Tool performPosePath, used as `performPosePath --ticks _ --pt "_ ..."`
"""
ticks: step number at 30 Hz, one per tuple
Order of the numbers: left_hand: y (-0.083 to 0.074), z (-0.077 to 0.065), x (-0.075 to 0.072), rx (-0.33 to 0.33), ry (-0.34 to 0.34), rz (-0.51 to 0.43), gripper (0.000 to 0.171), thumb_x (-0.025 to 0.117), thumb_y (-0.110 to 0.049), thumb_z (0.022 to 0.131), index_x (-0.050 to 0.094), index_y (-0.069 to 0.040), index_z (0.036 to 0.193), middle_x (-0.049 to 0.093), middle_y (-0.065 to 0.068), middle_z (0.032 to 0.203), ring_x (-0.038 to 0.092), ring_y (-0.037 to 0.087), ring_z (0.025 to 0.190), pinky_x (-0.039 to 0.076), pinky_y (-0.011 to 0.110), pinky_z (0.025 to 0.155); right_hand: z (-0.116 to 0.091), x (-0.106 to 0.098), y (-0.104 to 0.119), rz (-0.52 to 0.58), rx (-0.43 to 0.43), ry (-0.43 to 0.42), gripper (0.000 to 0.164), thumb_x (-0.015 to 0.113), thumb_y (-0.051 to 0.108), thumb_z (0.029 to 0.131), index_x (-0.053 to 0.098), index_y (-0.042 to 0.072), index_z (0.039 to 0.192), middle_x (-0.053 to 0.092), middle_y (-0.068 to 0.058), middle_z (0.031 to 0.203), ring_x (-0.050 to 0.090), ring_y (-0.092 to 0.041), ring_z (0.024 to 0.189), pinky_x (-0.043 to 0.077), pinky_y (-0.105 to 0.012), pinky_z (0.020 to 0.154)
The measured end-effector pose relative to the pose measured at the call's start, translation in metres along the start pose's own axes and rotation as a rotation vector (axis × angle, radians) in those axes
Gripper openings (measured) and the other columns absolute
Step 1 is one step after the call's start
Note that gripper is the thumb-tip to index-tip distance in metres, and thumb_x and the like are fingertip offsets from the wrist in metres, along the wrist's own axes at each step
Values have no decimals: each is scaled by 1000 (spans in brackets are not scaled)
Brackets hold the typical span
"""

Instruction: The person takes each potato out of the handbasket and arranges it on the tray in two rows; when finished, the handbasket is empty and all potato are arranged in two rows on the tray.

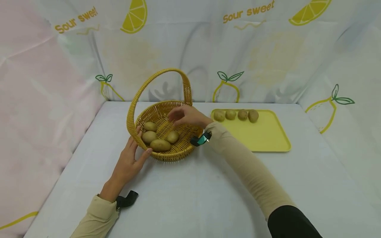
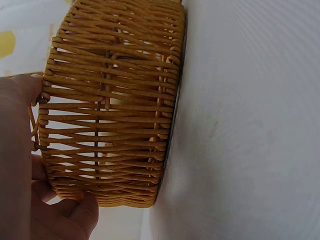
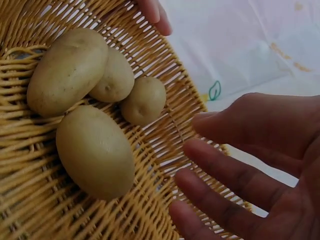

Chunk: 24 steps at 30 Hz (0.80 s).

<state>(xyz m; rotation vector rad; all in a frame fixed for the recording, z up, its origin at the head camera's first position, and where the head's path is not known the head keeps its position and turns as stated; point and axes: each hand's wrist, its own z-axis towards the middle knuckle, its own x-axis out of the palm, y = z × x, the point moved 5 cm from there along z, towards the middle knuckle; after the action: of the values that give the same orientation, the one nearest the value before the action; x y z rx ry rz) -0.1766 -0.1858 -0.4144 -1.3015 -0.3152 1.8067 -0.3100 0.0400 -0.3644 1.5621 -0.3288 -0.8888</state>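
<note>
A woven wicker basket (image 1: 175,157) with a tall arched handle stands on the table, several potatoes (image 1: 160,144) lying in its left and front part. My left hand (image 1: 128,162) holds the basket's left side near the handle's foot, thumb at the rim and fingers along the outer wall. In the left wrist view those fingers (image 2: 75,212) bend against the weave. Over the basket's right half hovers my right hand (image 1: 189,116), fingers loosely bent and spread, holding nothing. The right wrist view shows it beside the potatoes (image 3: 95,152), with a gap between fingertips and the nearest one.
To the right lies a yellow rectangular tray (image 1: 265,135), with several potatoes (image 1: 242,114) in a row along its back edge. A white cloth covers the table (image 1: 190,201). Lemon-printed fabric (image 1: 190,43) hangs behind and at both sides.
</note>
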Motion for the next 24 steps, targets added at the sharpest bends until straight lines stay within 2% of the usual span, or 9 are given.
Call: performPosePath --ticks 4,9,14,17,21,24 --pt "0 0 1 0 -3 0 76 68 -23 103 28 -3 164 20 9 171 25 34 152 30 61 116 7 7 -6 -29 -1 60 37 69 -15 91 62 -17 127 67 -29 123 63 -42 117 53 -33 96" --pt "1 0 2 6 -5 -5 76 68 -23 103 28 -3 164 20 10 171 25 34 152 29 60 116 8 13 -14 -26 47 156 37 67 -14 93 62 -16 130 66 -28 128 63 -36 120 51 -32 99" --pt "0 0 2 14 -9 1 75 68 -22 103 28 -2 164 20 11 171 25 34 152 29 59 116 6 18 -18 -17 79 262 42 69 -15 90 61 -15 131 64 -26 129 62 -30 121 50 -32 101" --pt "0 -1 2 11 -10 3 75 68 -23 104 28 -2 164 20 10 171 25 34 152 29 60 116 7 21 -21 -59 84 316 46 71 -16 86 62 -13 131 65 -23 130 61 -26 120 49 -32 101" --pt "0 -2 3 9 -5 4 76 68 -23 104 27 -2 164 19 10 171 24 35 153 30 61 115 8 23 -26 -142 92 332 48 72 -17 82 66 -9 129 67 -15 127 61 -22 117 49 -30 99" --pt "0 -1 3 10 -6 5 75 68 -24 104 28 -1 163 20 10 171 25 35 153 30 61 115 8 23 -25 -195 96 308 47 72 -19 80 71 -4 125 68 -7 124 61 -21 114 50 -30 95"
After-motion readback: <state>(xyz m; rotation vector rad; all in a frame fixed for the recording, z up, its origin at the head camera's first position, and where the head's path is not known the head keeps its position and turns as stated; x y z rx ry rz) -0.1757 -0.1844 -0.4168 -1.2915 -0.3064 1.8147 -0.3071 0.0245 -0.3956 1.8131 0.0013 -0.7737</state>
